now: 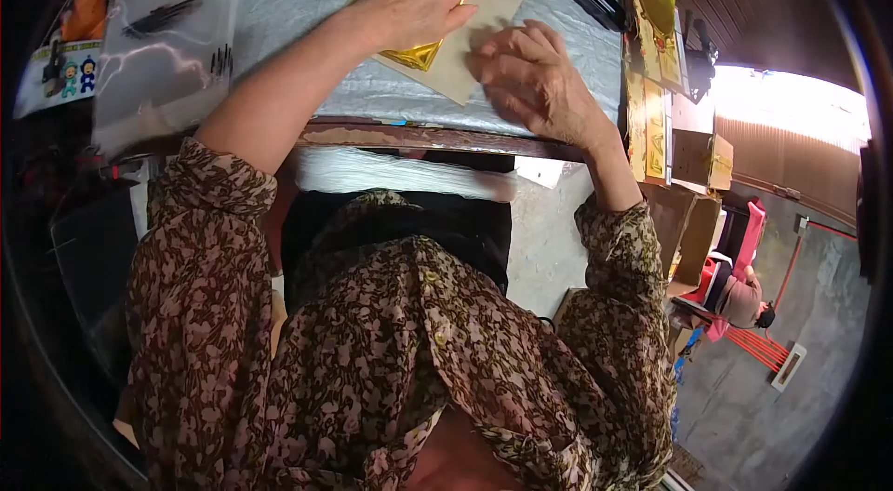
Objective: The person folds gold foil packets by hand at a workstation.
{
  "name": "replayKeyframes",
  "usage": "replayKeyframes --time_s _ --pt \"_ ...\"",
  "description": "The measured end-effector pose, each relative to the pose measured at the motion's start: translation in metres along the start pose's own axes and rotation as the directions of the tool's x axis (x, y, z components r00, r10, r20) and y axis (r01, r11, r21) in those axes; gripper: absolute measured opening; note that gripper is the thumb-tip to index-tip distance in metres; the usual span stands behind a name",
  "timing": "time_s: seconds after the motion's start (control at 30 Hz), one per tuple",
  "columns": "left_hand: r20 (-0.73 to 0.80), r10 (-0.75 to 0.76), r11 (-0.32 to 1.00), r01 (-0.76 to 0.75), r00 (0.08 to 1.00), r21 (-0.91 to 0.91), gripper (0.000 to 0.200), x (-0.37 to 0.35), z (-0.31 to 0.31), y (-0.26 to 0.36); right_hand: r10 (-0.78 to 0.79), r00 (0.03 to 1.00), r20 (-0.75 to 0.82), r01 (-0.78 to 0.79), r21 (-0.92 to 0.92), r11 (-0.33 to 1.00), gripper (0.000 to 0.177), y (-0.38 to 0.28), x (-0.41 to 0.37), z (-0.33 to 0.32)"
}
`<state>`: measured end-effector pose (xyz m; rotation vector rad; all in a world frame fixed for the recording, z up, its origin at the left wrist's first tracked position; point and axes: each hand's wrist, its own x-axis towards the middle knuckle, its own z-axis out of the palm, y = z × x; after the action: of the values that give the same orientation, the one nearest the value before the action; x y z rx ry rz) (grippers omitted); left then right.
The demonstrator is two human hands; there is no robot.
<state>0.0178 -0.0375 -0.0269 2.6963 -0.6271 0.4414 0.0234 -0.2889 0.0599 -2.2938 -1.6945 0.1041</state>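
Note:
My left hand lies palm down with its fingers stretched over a tan sheet on the cloth-covered table. Below that palm, a piece of shiny gold foil rests on the sheet. My right hand hovers at the right edge of the sheet, blurred by motion, its fingers loosely bent and apart from the thumb. Nothing shows between them. The sheet's lower corner sticks out between my two hands.
A black object lies right of the sheet. Clear plastic with dark thin pieces covers the table's left side. Gold-patterned boxes stand at the right edge. White strands hang below the table edge. Another person is far right.

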Motion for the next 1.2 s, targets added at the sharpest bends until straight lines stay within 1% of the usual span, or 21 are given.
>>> replayKeyframes --time_s 0.03,0.1,0.13,0.2,0.23,0.3,0.33,0.37,0.4,0.5,0.63,0.7,0.73,0.77,0.8,0.87,0.93,0.97,1.07,1.13,1.2 --pt "0.0 0.002 1.0 -0.002 1.0 0.004 0.053 -0.001 -0.002 0.001 -0.001 1.0 -0.004 0.001 -0.001 1.0 0.035 0.0 -0.006 0.004" --pt "0.001 -0.02 0.996 0.02 1.0 -0.089 0.053 0.002 -0.005 0.001 0.171 0.985 -0.022 -0.156 0.305 0.939 0.03 -0.001 -0.017 0.007" --pt "-0.005 -0.009 0.997 0.009 1.0 -0.081 0.053 0.005 -0.004 -0.002 0.168 0.984 -0.051 -0.149 0.262 0.954 0.024 -0.007 -0.02 0.005" --pt "-0.206 -0.004 0.93 -0.072 0.979 -0.36 0.053 0.011 -0.003 -0.011 0.226 0.97 -0.084 -0.197 0.267 0.943 0.022 -0.017 -0.023 0.009" --pt "-0.21 0.011 0.934 -0.085 0.978 -0.347 0.053 0.011 -0.015 -0.015 0.276 0.955 -0.11 -0.236 0.281 0.93 0.02 -0.019 -0.024 0.013" --pt "-0.266 -0.253 0.955 0.197 0.93 -0.22 0.057 0.007 -0.049 -0.031 0.294 0.937 -0.188 -0.232 0.294 0.927 0.02 -0.022 -0.028 0.024" --pt "-0.272 -0.238 0.962 0.187 0.933 -0.201 0.057 0.0 -0.068 -0.031 0.318 0.925 -0.208 -0.249 0.299 0.921 0.021 -0.025 -0.029 0.026" --pt "-0.032 -0.457 0.876 0.444 0.889 -0.19 0.062 -0.011 -0.086 -0.023 0.334 0.915 -0.228 -0.251 0.327 0.911 0.023 -0.029 -0.031 0.026" --pt "0.199 -0.642 0.735 0.668 0.741 -0.115 0.067 -0.02 -0.099 -0.016 0.334 0.911 -0.244 -0.245 0.331 0.911 0.023 -0.029 -0.031 0.028" --pt "0.172 -0.618 0.774 0.632 0.767 -0.041 0.07 -0.037 -0.098 -0.005 0.331 0.9 -0.283 -0.233 0.328 0.915 0.024 -0.033 -0.027 0.031" --pt "0.166 -0.644 0.756 0.654 0.746 -0.004 0.069 -0.035 -0.095 0.0 0.398 0.862 -0.313 -0.403 0.051 0.914 0.022 -0.047 -0.007 0.034" --pt "0.553 -0.557 0.611 0.757 0.62 -0.233 0.059 -0.03 -0.1 -0.01 0.393 0.854 -0.342 -0.435 -0.05 0.899 0.024 -0.053 0.002 0.036" --pt "0.546 -0.559 0.618 0.752 0.624 -0.227 0.059 -0.036 -0.092 -0.013 0.366 0.843 -0.394 -0.444 -0.125 0.887 0.031 -0.058 0.006 0.034" --pt "0.537 -0.472 0.461 0.715 0.699 -0.525 0.052 -0.047 -0.076 -0.015 0.334 0.832 -0.444 -0.455 -0.198 0.868 0.039 -0.062 0.01 0.032" --pt "0.494 -0.394 0.24 0.606 0.775 -0.759 0.045 -0.056 -0.07 -0.015 0.362 0.822 -0.439 -0.437 -0.08 0.896 0.05 -0.069 0.014 0.031" --pt "0.494 -0.372 0.174 0.582 0.786 -0.794 0.036 -0.058 -0.078 0.009 0.437 0.828 -0.351 -0.414 0.142 0.899 0.078 -0.092 0.021 0.022" --pt "0.373 -0.404 -0.062 0.382 0.836 -0.922 0.036 -0.063 -0.078 0.03 0.365 0.855 -0.369 -0.384 0.023 0.923 0.085 -0.11 0.026 0.025" --pt "0.333 -0.451 -0.094 0.327 0.828 -0.94 0.038 -0.065 -0.075 0.039 0.345 0.848 -0.403 -0.41 -0.083 0.908 0.072 -0.114 0.027 0.03" --pt "0.285 -0.517 -0.229 0.191 0.807 -0.955 0.038 -0.069 -0.07 0.065 0.343 0.828 -0.444 -0.506 -0.326 0.798 0.061 -0.108 0.03 0.047" --pt "0.28 -0.528 -0.264 0.159 0.802 -0.951 0.041 -0.067 -0.07 0.072 0.332 0.8 -0.5 -0.504 -0.259 0.824 0.062 -0.101 0.024 0.041" --pt "0.369 -0.404 -0.28 0.271 0.837 -0.921 0.059 -0.07 -0.079 0.058 0.308 0.769 -0.56 -0.482 -0.191 0.855 0.065 -0.09 0.016 0.029"
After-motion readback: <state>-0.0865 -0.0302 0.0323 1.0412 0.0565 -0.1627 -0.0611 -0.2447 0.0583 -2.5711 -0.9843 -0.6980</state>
